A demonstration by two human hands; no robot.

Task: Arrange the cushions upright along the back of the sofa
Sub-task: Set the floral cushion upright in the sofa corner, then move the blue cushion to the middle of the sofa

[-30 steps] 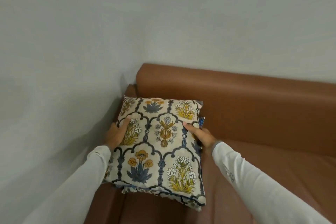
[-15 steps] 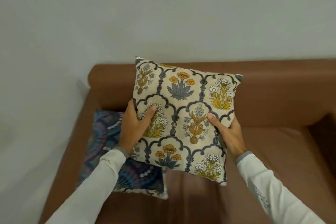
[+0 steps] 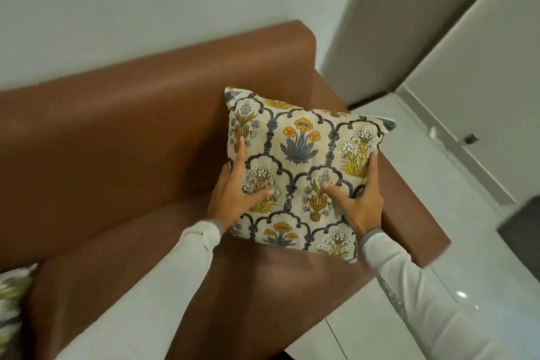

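A cream cushion [image 3: 304,155] printed with yellow, orange and grey flowers stands tilted at the right end of the brown leather sofa [image 3: 117,131], in the corner between the backrest and the right armrest. My left hand [image 3: 238,193] grips its left edge and my right hand [image 3: 361,199] grips its right edge, thumbs pressed on the front. Another patterned cushion [image 3: 13,301] shows partly at the far left edge, on the seat.
A pale wall rises behind the sofa. Right of the armrest [image 3: 409,213] lies glossy light tiled floor [image 3: 438,184], with a closed door or panel [image 3: 482,52] and a dark mat [image 3: 523,231] at the right edge.
Both hands lifted the floral cushion off the stack at the sofa's left end and carried it to the right end. The view swung right with it.
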